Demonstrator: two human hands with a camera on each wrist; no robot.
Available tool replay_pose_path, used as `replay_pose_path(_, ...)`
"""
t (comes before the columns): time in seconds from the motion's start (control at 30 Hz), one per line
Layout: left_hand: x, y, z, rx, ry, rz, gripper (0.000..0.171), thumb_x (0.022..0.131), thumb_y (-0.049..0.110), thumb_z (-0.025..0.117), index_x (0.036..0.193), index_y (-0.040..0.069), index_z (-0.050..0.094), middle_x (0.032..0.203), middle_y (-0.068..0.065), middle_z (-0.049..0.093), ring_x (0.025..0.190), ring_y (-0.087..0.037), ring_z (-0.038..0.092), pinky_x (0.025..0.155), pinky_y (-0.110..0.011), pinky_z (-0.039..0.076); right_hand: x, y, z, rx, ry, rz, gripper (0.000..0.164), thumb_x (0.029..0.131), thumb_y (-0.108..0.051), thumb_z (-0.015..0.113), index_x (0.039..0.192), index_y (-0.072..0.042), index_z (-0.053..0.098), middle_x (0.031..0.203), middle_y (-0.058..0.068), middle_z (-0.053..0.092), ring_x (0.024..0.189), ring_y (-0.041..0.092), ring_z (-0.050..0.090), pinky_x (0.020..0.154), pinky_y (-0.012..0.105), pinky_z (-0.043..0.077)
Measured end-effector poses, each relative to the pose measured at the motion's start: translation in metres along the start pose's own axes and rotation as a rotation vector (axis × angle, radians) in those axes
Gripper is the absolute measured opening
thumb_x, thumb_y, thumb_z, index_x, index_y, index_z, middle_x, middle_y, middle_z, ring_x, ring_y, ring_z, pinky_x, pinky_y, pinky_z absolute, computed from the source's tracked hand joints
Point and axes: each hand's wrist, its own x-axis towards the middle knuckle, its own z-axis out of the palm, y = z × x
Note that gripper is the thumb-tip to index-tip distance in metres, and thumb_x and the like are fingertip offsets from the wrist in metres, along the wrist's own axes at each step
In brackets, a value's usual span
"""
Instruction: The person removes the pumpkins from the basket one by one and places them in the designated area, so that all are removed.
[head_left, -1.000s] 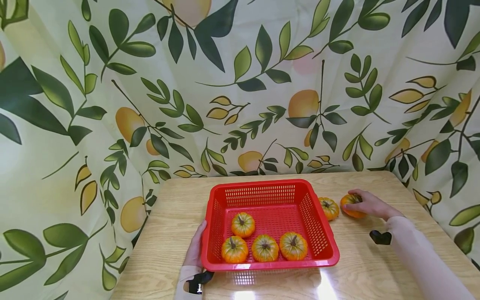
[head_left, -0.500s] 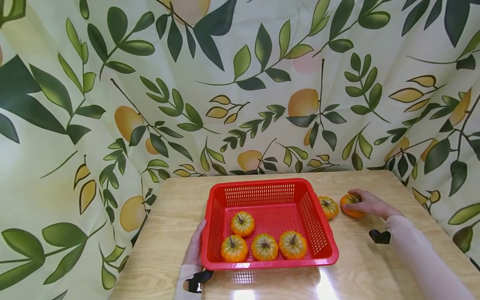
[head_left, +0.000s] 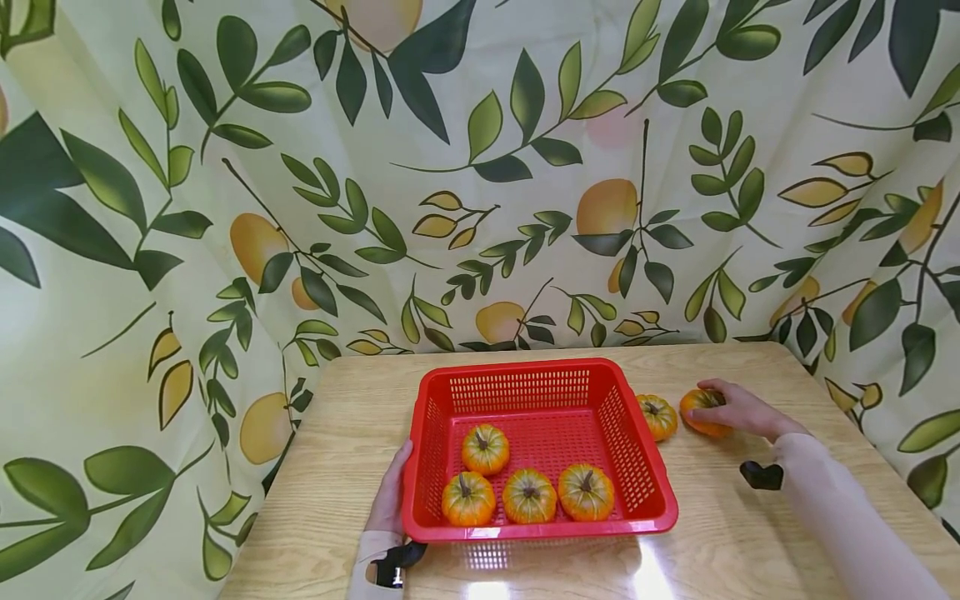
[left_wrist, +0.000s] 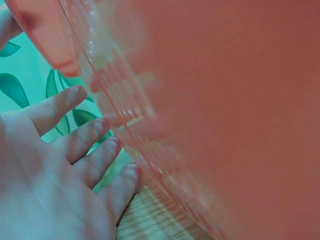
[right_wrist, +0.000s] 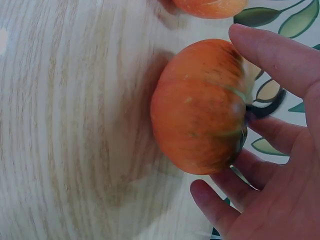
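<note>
A red plastic basket [head_left: 540,433] with slotted walls sits on the table, with several small orange pumpkins [head_left: 530,496] inside, mostly along its near side. My left hand [head_left: 390,492] rests against the basket's left side; in the left wrist view its fingers [left_wrist: 90,135] are extended, tips at the slotted wall. Right of the basket, my right hand [head_left: 738,408] holds another pumpkin [head_left: 701,412] from above. In the right wrist view the thumb [right_wrist: 272,52] and fingers spread around that pumpkin [right_wrist: 200,110], with its dark stem toward the palm. The pumpkin sits close over the wood.
One more pumpkin [head_left: 657,417] lies between the basket's right wall and my right hand. The light wooden table [head_left: 360,400] ends at a fabric backdrop [head_left: 450,208] printed with leaves and fruit, which also hangs at both sides.
</note>
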Motion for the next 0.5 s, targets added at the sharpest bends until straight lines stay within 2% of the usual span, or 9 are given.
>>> replay_pose_path(0.23,-0.001,0.000,0.000,0.000,0.010,-0.002,0.066,0.101,0.057,0.043,0.155,0.020,0.034,0.143,0.003,0.059,0.127,-0.015,0.056,0.113,-0.037,0.045,0.000,-0.005,-0.004,0.001,0.033,-0.008,0.085,0.096,-0.044,0.065,0.148,0.012,0.028,0.146,0.047,0.026,0.128,0.064,0.032,0.103,0.078,0.032)
replay_pose_path(0.5,0.000,0.000,-0.002,-0.006,-0.019,0.002,0.068,0.102,0.056,0.040,0.158,0.019,0.028,0.148,0.000,0.055,0.130,-0.016,0.055,0.113,-0.037,0.046,0.000,-0.019,-0.011,0.006,0.085,-0.036,0.079,0.100,-0.046,0.059,0.150,0.008,0.031,0.150,0.044,0.027,0.130,0.063,0.031,0.101,0.080,0.033)
